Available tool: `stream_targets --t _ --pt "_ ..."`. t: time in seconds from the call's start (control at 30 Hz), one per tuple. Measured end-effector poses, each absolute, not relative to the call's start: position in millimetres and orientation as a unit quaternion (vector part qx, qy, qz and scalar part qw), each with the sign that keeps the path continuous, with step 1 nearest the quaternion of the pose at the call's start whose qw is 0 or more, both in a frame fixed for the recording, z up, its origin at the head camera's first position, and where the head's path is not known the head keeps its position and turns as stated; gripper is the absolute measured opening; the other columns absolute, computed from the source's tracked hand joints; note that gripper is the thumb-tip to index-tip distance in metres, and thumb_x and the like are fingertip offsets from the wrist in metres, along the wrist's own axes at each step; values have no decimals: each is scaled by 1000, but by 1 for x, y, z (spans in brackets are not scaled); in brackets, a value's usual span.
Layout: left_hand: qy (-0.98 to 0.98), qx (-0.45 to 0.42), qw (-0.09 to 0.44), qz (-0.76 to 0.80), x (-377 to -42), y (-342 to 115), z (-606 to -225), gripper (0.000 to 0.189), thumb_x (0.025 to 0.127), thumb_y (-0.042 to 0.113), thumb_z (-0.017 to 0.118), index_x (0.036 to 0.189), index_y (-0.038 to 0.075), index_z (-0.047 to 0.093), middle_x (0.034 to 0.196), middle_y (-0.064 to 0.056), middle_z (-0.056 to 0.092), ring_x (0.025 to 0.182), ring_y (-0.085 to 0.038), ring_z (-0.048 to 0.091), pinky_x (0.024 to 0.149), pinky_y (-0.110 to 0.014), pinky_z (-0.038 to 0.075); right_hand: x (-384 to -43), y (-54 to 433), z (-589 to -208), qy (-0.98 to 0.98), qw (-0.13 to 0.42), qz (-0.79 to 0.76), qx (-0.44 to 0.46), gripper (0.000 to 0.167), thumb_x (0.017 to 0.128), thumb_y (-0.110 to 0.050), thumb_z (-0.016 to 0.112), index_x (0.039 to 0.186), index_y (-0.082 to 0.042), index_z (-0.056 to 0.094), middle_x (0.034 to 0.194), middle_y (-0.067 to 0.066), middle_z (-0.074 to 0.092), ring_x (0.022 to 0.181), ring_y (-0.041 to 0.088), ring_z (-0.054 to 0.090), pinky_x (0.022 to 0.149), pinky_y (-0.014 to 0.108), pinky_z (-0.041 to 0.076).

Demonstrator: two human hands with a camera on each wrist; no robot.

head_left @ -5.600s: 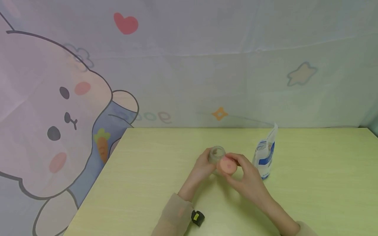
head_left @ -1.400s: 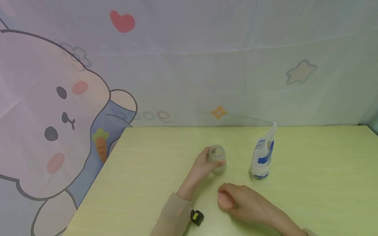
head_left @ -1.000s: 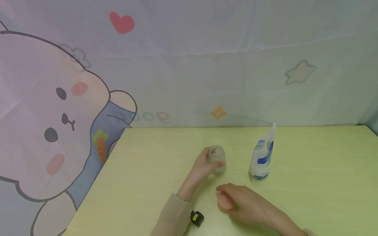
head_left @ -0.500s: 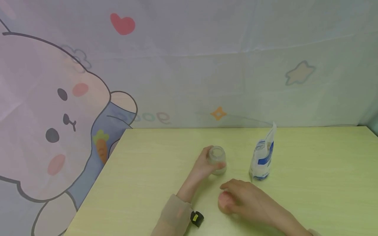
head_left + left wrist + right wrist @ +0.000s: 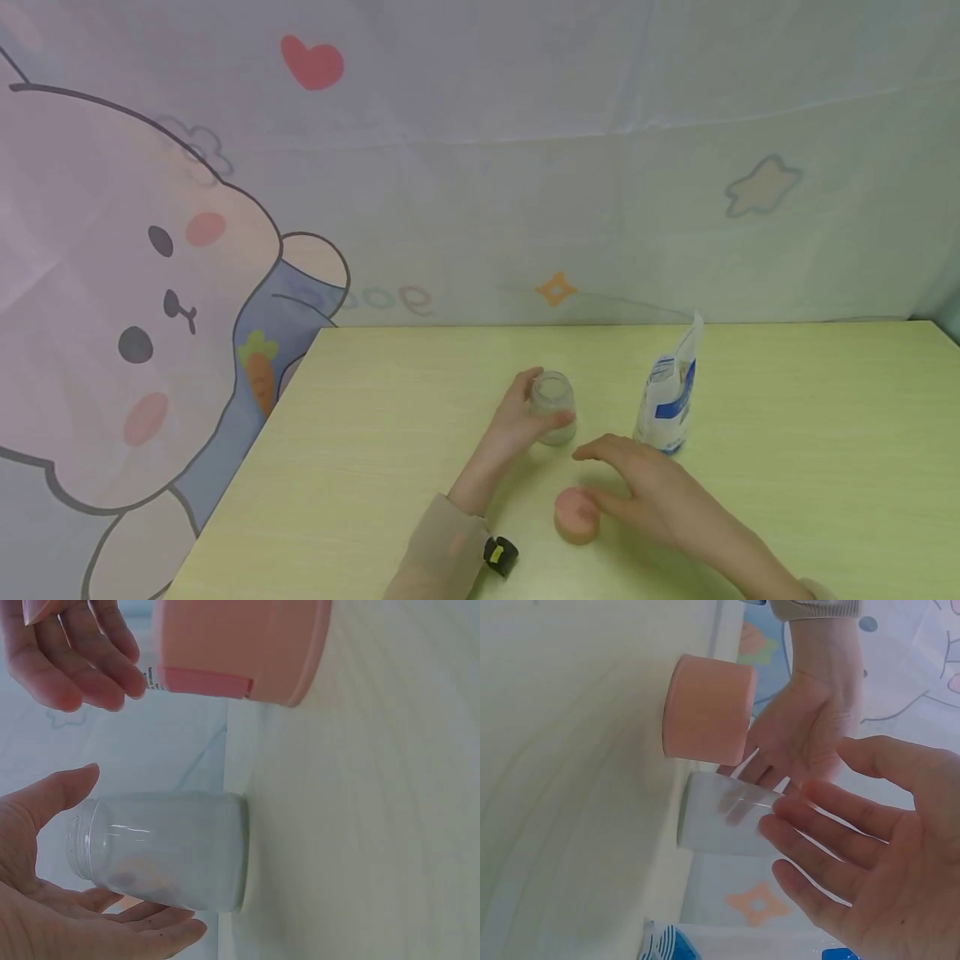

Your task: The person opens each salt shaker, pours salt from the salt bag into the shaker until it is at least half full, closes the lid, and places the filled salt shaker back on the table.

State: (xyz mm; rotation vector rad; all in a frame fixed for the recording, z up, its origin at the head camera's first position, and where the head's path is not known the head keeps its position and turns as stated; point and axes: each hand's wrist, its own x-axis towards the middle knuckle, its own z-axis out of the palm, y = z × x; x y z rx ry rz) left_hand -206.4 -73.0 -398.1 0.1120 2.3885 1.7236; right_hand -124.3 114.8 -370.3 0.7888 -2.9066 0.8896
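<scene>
A clear glass jar point(image 5: 552, 404) stands upright and uncapped on the table. My left hand point(image 5: 520, 419) is around it, fingers along its far side; in the left wrist view a gap shows between the thumb point(image 5: 64, 793) and the glass. Nearer the person stands a pink cylindrical cap point(image 5: 576, 517), with a darker pink strip on its side in the left wrist view. My right hand point(image 5: 667, 492) hovers just right of the cap with fingers spread, holding nothing. In the right wrist view the right hand point(image 5: 877, 832) is apart from both cap point(image 5: 709, 710) and jar point(image 5: 724, 814).
A white and blue pouch point(image 5: 666, 404) stands right of the jar, behind my right hand. A black object with a yellow mark point(image 5: 500, 554) is at the left sleeve point(image 5: 442, 542). The pale wooden table point(image 5: 810, 442) ends at a printed cloth point(image 5: 480, 192).
The right hand first held the pink cap at the jar's mouth, then lowered it to the table. It has now let go and lifted away to the right. The jar stays in place.
</scene>
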Motion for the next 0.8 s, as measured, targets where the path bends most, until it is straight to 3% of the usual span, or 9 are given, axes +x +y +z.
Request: stream_targets --t 0.33,0.63,0.8 --pt "800 32 88 592 -204 -74 -390 81 81 20 77 147 11 32 145 -16 44 141 -36 33 113 -60 28 -122 114 -363 -918 72 296 252 25 87 -22 70 112 -19 67 111 -7 70 104 15 66 86 36 55" --pt "804 26 87 587 -201 -71 -386 83 82 25 76 149 16 28 153 -16 34 143 -36 30 112 -60 30 -125 114 -360 -905 117 325 247 15 87 -18 70 101 -22 69 101 -11 71 97 11 68 83 33 56" --pt "813 31 75 577 -196 -70 -379 83 82 26 76 150 17 28 155 -16 30 144 -35 28 111 -60 32 -125 117 -356 -889 166 339 258 17 84 -12 72 96 -24 69 94 -16 71 90 5 67 77 28 56"
